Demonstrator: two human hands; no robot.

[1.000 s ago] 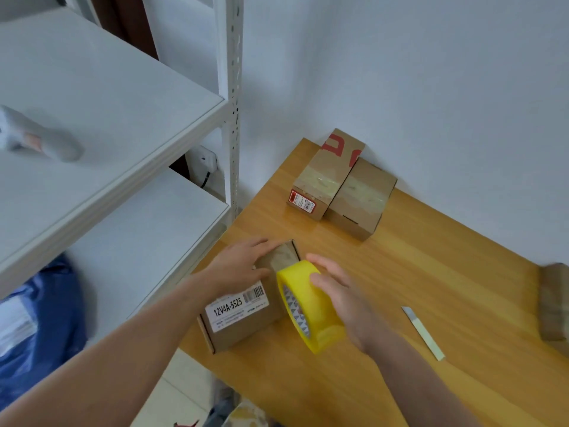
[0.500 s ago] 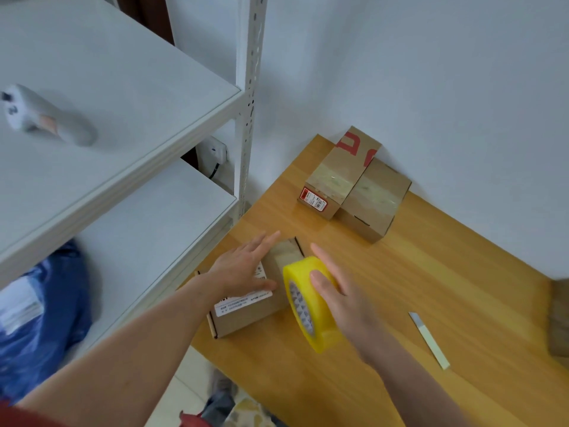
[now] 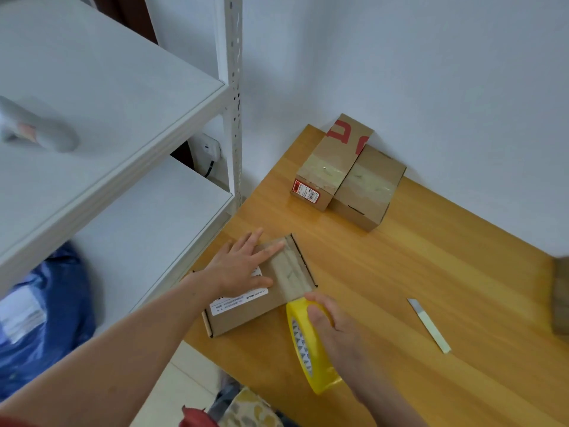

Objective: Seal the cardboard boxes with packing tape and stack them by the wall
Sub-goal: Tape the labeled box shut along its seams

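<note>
A flat cardboard box [image 3: 246, 312] with a white label lies at the near left corner of the wooden table [image 3: 400, 288]. My left hand [image 3: 240, 266] presses flat on its top with straight fingers. A strip of clear tape [image 3: 291, 275] runs across the box's right end. My right hand [image 3: 335, 331] grips a yellow tape roll [image 3: 304, 349] just off the box's near right corner. Two taped boxes stand side by side at the wall: one with red print [image 3: 332, 161] and a plain one [image 3: 366, 189].
A small cutter blade [image 3: 428, 325] lies on the table to the right. Another cardboard box [image 3: 560, 297] shows at the right edge. White metal shelves [image 3: 123, 124] stand on the left, with a grey object [image 3: 40, 131] on top. A blue bag [image 3: 40, 318] sits below.
My right hand has pulled the tape roll toward me, off the box top, laying tape across the box's right end. My left hand has flattened and stayed on the box.
</note>
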